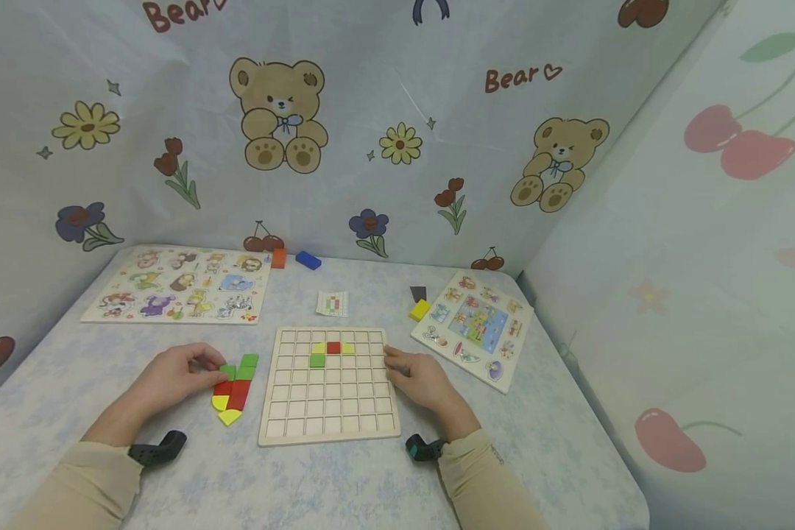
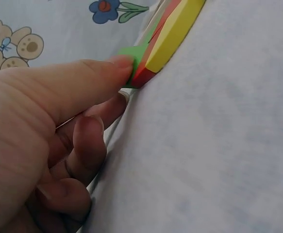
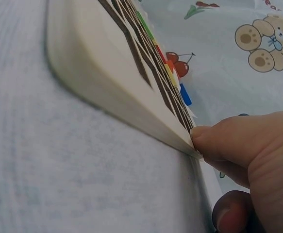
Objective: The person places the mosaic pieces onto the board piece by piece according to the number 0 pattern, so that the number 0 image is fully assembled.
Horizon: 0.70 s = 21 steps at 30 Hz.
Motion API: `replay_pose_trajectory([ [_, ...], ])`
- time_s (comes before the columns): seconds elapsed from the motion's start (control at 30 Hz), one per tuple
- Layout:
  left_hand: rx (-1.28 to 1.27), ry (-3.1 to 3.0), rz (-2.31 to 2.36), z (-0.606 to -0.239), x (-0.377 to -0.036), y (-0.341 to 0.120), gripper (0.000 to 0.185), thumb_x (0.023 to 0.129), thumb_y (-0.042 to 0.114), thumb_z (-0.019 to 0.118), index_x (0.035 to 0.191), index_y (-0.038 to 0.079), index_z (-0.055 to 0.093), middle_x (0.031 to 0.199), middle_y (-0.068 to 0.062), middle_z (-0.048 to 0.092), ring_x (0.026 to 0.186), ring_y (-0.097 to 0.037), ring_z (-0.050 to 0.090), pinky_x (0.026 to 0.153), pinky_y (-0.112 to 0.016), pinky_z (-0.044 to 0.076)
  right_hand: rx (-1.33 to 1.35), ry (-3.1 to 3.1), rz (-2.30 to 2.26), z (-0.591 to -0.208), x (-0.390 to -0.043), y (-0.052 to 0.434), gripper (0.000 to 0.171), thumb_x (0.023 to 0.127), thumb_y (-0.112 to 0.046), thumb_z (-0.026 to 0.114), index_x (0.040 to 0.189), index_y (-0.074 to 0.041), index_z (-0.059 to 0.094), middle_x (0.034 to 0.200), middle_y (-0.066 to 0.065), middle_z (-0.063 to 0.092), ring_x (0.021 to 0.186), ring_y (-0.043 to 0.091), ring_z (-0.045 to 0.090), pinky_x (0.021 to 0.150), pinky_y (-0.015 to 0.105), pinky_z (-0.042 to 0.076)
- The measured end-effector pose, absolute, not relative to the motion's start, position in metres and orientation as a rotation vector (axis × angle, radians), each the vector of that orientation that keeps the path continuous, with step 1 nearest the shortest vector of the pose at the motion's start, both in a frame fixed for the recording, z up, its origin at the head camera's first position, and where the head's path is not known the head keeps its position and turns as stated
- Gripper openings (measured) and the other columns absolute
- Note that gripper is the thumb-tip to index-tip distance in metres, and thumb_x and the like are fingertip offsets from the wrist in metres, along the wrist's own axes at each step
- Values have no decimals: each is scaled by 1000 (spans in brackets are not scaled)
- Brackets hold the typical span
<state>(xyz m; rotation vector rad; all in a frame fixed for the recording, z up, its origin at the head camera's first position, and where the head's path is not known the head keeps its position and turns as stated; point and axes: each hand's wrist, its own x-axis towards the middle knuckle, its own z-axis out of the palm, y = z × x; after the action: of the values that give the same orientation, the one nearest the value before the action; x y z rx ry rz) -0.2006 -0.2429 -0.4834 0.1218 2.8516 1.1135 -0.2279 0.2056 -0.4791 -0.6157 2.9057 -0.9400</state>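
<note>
A light wooden grid board lies in front of me, with a red square block between two yellow rounded blocks and a green square block just below. Left of the board, my left hand pinches a green square block between thumb and index finger. This block sits at the top of a cluster of red blocks, yellow blocks and another green piece. My right hand touches the board's right edge with thumb and index finger; its other fingers are curled beneath the palm.
Behind the board lies a small pattern card. An animal puzzle board is at the back left, another puzzle board at the right. Orange, blue and yellow blocks lie farther back, plus a dark piece.
</note>
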Motion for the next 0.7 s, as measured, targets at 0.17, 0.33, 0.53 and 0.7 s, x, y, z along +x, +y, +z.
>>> replay_pose_trajectory([
  [0.17, 132, 2859, 1125, -483, -201, -245, 26, 93, 37, 76, 106, 15, 73, 96, -1, 70, 87, -21, 57, 74, -34, 46, -592, 2900, -933, -478, -228, 205, 34, 100, -22, 67, 133, -11, 70, 150, -6, 56, 140, 21, 52, 114, 44, 42],
  [0.33, 116, 2843, 1166, -483, -203, -247, 30, 95, 40, 74, 107, 13, 73, 98, -1, 71, 90, -22, 57, 76, -34, 46, -578, 2890, -930, -477, -228, 204, 35, 100, -24, 68, 133, -12, 69, 151, -8, 55, 141, 21, 51, 114, 44, 42],
  [0.53, 75, 2830, 1221, -485, -204, -249, 37, 94, 44, 74, 111, 11, 73, 103, -3, 72, 90, -22, 58, 75, -33, 47, -571, 2887, -927, -477, -228, 205, 35, 100, -24, 68, 134, -13, 69, 150, -8, 55, 141, 21, 51, 114, 44, 42],
  [0.7, 41, 2834, 1254, -485, -204, -247, 40, 94, 47, 73, 112, 12, 74, 104, -4, 72, 88, -22, 56, 70, -31, 47, -564, 2883, -929, -478, -228, 206, 35, 100, -24, 67, 134, -13, 69, 151, -8, 54, 142, 20, 51, 114, 43, 42],
])
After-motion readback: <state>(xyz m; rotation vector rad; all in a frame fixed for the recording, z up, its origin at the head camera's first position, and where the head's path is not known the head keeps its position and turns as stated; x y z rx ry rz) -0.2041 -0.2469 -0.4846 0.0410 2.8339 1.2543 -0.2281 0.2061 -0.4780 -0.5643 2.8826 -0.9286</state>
